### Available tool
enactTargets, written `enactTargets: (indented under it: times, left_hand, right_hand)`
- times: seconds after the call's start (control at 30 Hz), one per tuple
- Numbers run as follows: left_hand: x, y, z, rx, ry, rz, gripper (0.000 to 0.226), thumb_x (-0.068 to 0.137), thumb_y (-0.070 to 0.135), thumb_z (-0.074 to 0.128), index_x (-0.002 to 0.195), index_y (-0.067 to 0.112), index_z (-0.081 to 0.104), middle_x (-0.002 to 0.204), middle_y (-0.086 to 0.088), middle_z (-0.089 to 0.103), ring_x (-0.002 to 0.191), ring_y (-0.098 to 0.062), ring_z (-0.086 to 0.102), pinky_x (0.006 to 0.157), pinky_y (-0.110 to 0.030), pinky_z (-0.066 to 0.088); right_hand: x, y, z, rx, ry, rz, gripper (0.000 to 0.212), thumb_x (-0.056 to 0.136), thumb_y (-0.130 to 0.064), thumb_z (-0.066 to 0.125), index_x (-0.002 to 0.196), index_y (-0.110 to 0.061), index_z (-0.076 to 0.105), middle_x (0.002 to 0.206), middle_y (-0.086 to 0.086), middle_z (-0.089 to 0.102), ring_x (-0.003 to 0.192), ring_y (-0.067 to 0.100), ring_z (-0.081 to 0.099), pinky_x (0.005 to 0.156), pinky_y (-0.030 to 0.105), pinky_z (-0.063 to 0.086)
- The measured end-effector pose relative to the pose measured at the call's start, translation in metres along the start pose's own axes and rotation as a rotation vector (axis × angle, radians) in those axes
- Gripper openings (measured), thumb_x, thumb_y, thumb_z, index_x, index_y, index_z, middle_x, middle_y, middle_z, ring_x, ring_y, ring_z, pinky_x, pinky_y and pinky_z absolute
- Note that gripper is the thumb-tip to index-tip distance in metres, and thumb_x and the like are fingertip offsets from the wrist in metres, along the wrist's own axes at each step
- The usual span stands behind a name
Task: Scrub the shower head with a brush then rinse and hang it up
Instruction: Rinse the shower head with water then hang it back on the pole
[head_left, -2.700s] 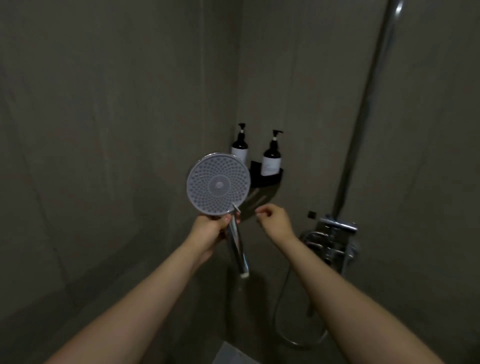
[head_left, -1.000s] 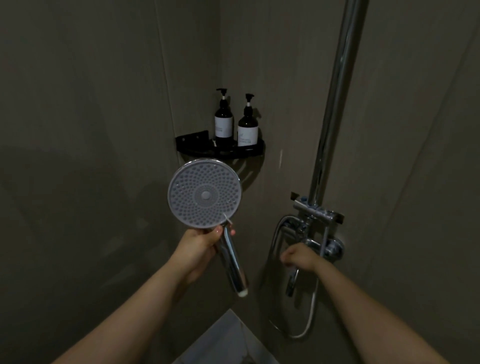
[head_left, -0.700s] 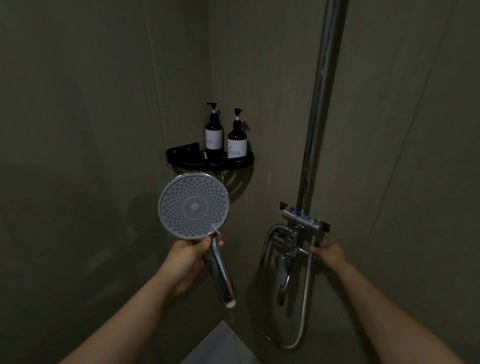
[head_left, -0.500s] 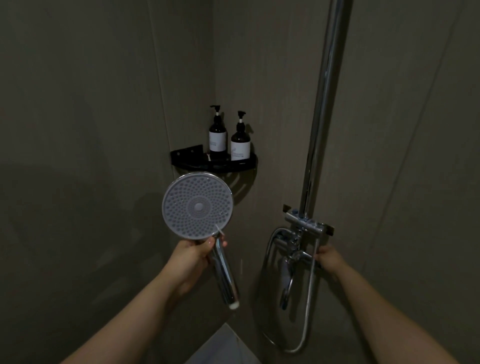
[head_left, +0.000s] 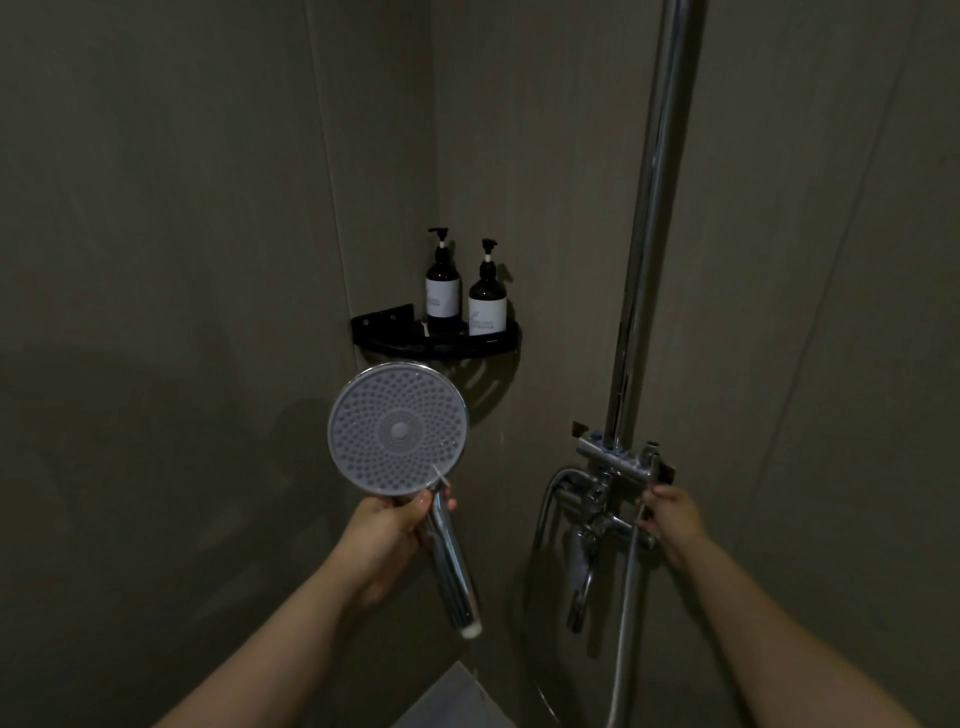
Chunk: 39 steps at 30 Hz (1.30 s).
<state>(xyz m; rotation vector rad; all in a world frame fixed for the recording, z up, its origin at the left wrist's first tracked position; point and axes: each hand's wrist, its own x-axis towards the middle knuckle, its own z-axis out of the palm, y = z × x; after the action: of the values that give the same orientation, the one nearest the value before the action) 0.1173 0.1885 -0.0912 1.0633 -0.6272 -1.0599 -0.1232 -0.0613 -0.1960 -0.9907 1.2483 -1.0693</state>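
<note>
The round grey shower head (head_left: 397, 428) faces me, its chrome handle pointing down and to the right. My left hand (head_left: 387, 535) grips the handle just below the disc. My right hand (head_left: 672, 522) is closed on the right-side knob of the chrome tap fitting (head_left: 610, 470) on the wall. No water shows coming from the nozzles. No brush is in view.
A chrome riser pipe (head_left: 649, 218) runs up the wall from the tap. A metal hose (head_left: 626, 613) hangs down from it. Two dark pump bottles (head_left: 465, 299) stand on a black corner shelf (head_left: 441, 340). Grey tiled walls close in on both sides.
My right hand went from near the shower head to the tap's lower spout, then to the knob on its right side, where it stays. The shower head has stayed upright in my left hand.
</note>
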Motion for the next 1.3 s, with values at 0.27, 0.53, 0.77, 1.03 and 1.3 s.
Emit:
enactTargets:
  times: [0.27,0.53,0.77,1.03,1.3]
  left_hand:
    - [0.003,-0.005,-0.002,-0.028,0.001,0.005,0.021,0.092,-0.006,0.041,0.095,0.003,0.06,0.091,-0.009,0.066,0.08,-0.017,0.068,0.067,-0.027,0.057]
    - [0.002,-0.004,0.001,0.008,0.008,0.012,0.02,0.092,-0.006,0.041,0.096,0.0,0.06,0.091,-0.012,0.065,0.082,-0.021,0.065,0.077,-0.032,0.055]
    - [-0.002,0.009,-0.01,0.018,0.034,0.04,0.021,0.092,-0.006,0.04,0.094,0.002,0.059,0.09,-0.012,0.063,0.082,-0.021,0.063,0.066,-0.024,0.058]
    - [0.002,0.03,-0.005,-0.034,0.048,0.061,0.02,0.093,-0.003,0.041,0.092,0.005,0.059,0.083,-0.006,0.064,0.072,-0.013,0.066,0.059,-0.024,0.055]
    - [0.001,0.083,0.008,-0.105,0.009,0.213,0.019,0.095,0.006,0.041,0.087,0.012,0.057,0.069,0.003,0.068,0.066,-0.009,0.066,0.054,-0.023,0.055]
  right_hand:
    - [-0.009,-0.035,0.008,0.005,-0.171,0.077,0.034,0.097,-0.026,0.046,0.13,-0.025,0.04,0.116,0.007,0.046,0.078,0.021,0.049,0.061,0.033,0.049]
    - [-0.002,-0.045,0.027,-0.215,0.136,0.017,0.032,0.096,-0.023,0.046,0.126,-0.013,0.051,0.113,0.016,0.051,0.071,0.022,0.05,0.054,0.029,0.044]
    - [-0.009,-0.054,0.02,-0.357,0.459,-0.254,0.028,0.092,-0.014,0.05,0.114,0.003,0.049,0.123,0.03,0.054,0.111,0.044,0.054,0.093,0.043,0.042]
    - [-0.035,-0.087,0.006,-0.515,0.203,-0.505,0.023,0.095,-0.022,0.049,0.1,0.0,0.048,0.087,0.02,0.056,0.09,0.036,0.057,0.072,0.036,0.04]
    - [-0.089,-0.13,0.061,-0.477,-0.184,-0.548,0.012,0.098,-0.016,0.04,0.109,-0.014,0.038,0.086,0.001,0.047,0.075,0.016,0.049,0.056,0.023,0.036]
